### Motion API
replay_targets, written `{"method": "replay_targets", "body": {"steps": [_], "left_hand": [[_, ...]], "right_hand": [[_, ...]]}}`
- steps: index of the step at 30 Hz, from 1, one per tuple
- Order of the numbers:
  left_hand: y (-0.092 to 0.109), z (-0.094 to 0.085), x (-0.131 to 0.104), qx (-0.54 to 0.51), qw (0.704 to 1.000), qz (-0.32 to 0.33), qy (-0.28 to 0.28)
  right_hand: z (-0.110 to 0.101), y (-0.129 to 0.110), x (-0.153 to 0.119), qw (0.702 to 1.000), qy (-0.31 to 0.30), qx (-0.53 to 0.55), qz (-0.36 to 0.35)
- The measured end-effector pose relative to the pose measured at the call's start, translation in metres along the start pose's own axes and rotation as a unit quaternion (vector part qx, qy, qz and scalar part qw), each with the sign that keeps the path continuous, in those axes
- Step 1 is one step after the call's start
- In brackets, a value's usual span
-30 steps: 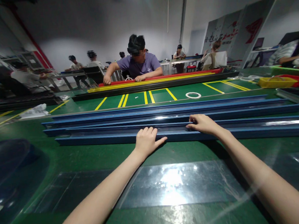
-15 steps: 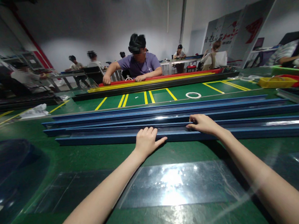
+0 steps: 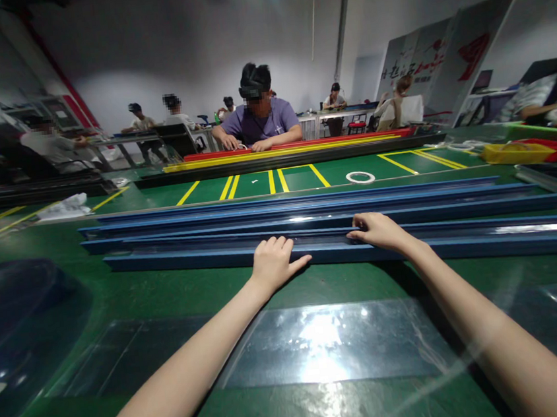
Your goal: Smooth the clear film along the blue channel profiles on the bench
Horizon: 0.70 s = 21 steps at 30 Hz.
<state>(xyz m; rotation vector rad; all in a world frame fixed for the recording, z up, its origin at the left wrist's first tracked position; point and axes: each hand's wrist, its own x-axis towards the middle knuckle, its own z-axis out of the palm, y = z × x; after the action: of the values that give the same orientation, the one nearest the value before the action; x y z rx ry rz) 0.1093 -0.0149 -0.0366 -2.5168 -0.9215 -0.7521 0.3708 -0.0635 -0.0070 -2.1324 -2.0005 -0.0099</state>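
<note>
A long blue U-shaped rail point(image 3: 164, 259) lies across the green table in front of me. My left hand point(image 3: 273, 262) rests over its near wall. The fingers curl into the channel and the thumb stretches right along the near edge. Farther right, my right hand point(image 3: 376, 230) is closed at the rail's far wall, index finger and thumb bent round it. The fingertips of both hands are partly hidden inside the channel. Just behind lie more blue rails point(image 3: 192, 235), roughly parallel, the nearest close to the held one at a slight angle.
Clear sheeting point(image 3: 352, 340) covers the near table point(image 3: 240, 411). A dark blue curved object point(image 3: 16, 322) stands left. Beyond the rails are a white ring point(image 3: 360, 177), yellow tape lines, black, yellow and red rails point(image 3: 283, 155), and a co-worker point(image 3: 269, 120). Coloured trays point(image 3: 516, 152) sit right.
Both my hands and the blue rails stay where they were. Across the table, the co-worker's hand on the left of the view has moved inward, closer to the other hand.
</note>
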Motion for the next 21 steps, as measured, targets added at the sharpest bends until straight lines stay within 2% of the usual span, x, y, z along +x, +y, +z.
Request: {"method": "replay_targets", "body": {"steps": [21], "left_hand": [[0.0001, -0.0012, 0.0, -0.02, 1.0, -0.007, -0.015]], "right_hand": [[-0.0017, -0.0019, -0.0006, 1.0, -0.006, -0.001, 0.002]]}}
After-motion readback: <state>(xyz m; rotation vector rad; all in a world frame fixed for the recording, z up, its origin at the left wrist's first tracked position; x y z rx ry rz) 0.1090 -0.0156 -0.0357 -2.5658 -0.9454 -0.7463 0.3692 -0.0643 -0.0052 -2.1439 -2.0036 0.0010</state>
